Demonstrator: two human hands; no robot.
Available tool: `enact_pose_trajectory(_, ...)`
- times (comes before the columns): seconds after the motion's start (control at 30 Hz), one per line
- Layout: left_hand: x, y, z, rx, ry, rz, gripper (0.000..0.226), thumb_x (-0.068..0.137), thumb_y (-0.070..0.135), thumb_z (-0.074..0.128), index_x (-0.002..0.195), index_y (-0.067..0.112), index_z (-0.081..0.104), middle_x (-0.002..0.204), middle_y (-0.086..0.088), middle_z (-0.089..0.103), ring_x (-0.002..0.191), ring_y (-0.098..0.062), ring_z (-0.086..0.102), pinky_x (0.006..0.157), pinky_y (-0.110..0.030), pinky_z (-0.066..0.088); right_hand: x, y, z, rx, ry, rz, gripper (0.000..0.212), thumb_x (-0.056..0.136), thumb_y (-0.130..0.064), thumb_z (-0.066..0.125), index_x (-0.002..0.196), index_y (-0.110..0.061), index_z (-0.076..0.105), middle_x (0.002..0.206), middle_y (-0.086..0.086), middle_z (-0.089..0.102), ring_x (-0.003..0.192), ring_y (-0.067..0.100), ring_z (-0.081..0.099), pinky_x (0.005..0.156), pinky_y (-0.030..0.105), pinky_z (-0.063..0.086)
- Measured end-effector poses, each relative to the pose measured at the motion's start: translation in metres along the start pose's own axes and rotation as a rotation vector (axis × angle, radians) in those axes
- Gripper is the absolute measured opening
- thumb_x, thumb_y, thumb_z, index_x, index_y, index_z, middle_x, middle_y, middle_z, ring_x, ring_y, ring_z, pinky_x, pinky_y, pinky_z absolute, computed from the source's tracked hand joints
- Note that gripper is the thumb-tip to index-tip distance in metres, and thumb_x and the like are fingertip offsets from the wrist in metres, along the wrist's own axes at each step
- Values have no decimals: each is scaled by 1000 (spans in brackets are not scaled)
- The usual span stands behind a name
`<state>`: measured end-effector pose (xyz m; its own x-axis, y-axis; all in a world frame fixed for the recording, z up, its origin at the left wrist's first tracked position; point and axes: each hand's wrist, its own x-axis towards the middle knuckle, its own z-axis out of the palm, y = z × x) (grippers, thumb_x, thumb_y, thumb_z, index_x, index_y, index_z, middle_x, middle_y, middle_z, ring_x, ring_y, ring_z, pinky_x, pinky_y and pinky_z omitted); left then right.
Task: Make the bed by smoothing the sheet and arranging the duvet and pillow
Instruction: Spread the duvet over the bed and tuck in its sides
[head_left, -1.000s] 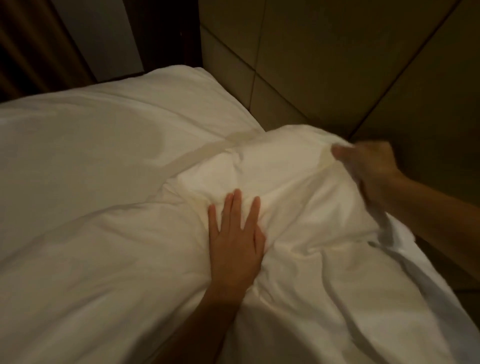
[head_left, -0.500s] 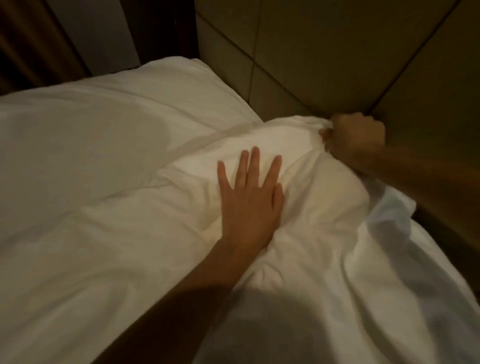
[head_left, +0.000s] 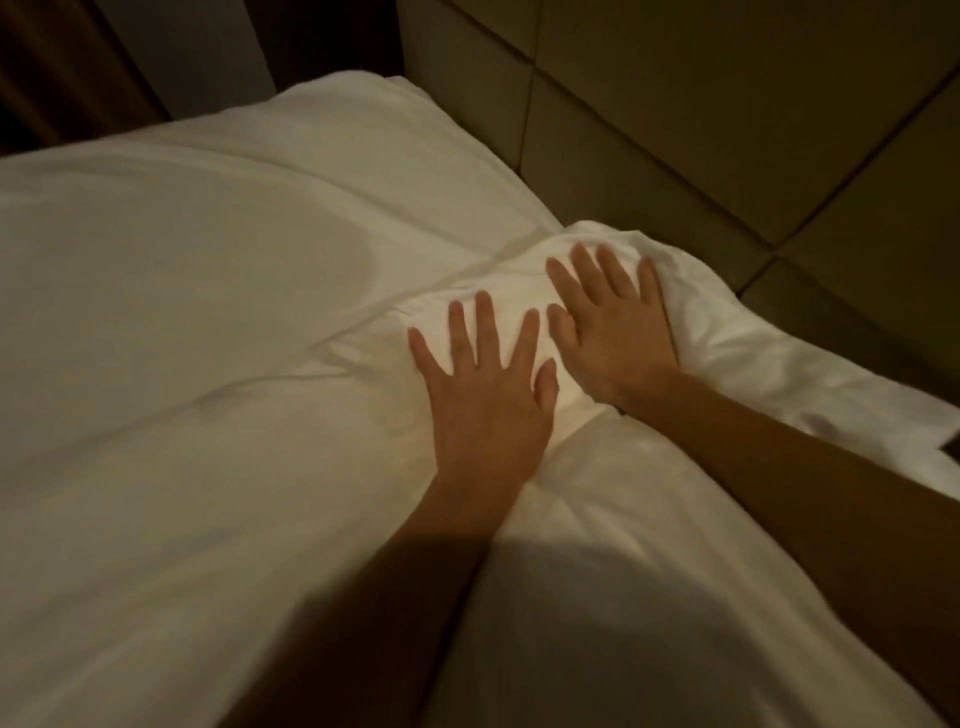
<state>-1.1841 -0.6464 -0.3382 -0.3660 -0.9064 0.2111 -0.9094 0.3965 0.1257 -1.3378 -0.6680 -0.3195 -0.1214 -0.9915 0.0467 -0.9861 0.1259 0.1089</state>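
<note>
The white duvet (head_left: 260, 493) covers the bed, its top corner bunched just beside the padded headboard (head_left: 727, 130). The left hand (head_left: 485, 400) and right hand (head_left: 615, 335) lie flat on that bunch, fingers spread, probably to press it smooth.

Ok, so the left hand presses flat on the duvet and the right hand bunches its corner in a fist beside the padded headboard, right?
Not quite. The head view shows the right hand with fingers straight and spread, pressing flat on the duvet next to the left hand, beside the padded headboard. No fist.
</note>
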Motion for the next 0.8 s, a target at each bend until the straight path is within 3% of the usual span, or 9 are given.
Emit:
enact_pose_trajectory(0.2, 1, 0, 6, -20, 26, 3, 57, 98, 50, 17, 151, 32, 29, 157, -18, 24, 145, -40, 20, 109, -70, 9, 9, 3, 14, 206, 80, 131, 71, 90, -47, 7, 147, -17, 37, 151, 12, 38, 140, 33, 32, 117, 49, 19)
enact_pose_trajectory(0.37, 1, 2, 8, -15, 11, -12, 59, 98, 51, 14, 152, 31, 27, 157, -17, 24, 145, -40, 20, 109, -70, 9, 19, 3, 14, 237, 85, 167, 77, 86, -46, 1, 147, -14, 36, 148, 11, 42, 138, 31, 34, 116, 47, 22)
enact_pose_trajectory(0.47, -1, 3, 7, -21, 8, -31, 59, 98, 49, 13, 152, 31, 26, 158, -17, 24, 145, -39, 19, 109, -70, 8, 22, 3, 2, 186, 37, 192, 63, 96, -40, 12, 149, -13, 33, 151, 11, 37, 140, 29, 32, 117, 46, 20)
enact_pose_trajectory(0.57, -4, 5, 5, -19, 5, -52, 58, 98, 47, 12, 150, 30, 31, 159, -16, 22, 146, -39, 18, 109, -70, 6, 25, -17, -19, 119, 142, -83, 56, 99, -36, 25, 150, -14, 29, 155, 13, 29, 143, 30, 26, 119, 48, 11)
enact_pose_trajectory(0.63, -4, 6, 3, -11, 0, -48, 59, 98, 47, 11, 149, 29, 35, 159, -15, 22, 146, -38, 17, 109, -70, 7, 32, -26, -21, 174, 81, -226, 57, 99, -42, 20, 151, -20, 27, 157, 8, 26, 145, 25, 22, 118, 47, 7)
enact_pose_trajectory(0.73, -5, 5, 2, -17, -21, -53, 62, 97, 50, 4, 154, 32, 20, 160, -14, 17, 147, -38, 13, 110, -69, 6, 54, -2, -20, 381, -123, 199, 51, 100, -41, 22, 142, -18, 40, 146, 12, 42, 133, 33, 39, 110, 51, 30)
enact_pose_trajectory(0.8, -4, 5, 3, -24, -19, -47, 62, 96, 51, 3, 154, 32, 16, 160, -13, 16, 147, -38, 12, 110, -68, 5, 56, 6, -23, 458, -176, 291, 48, 99, -33, 21, 131, -8, 47, 134, 20, 48, 119, 42, 49, 100, 51, 41)
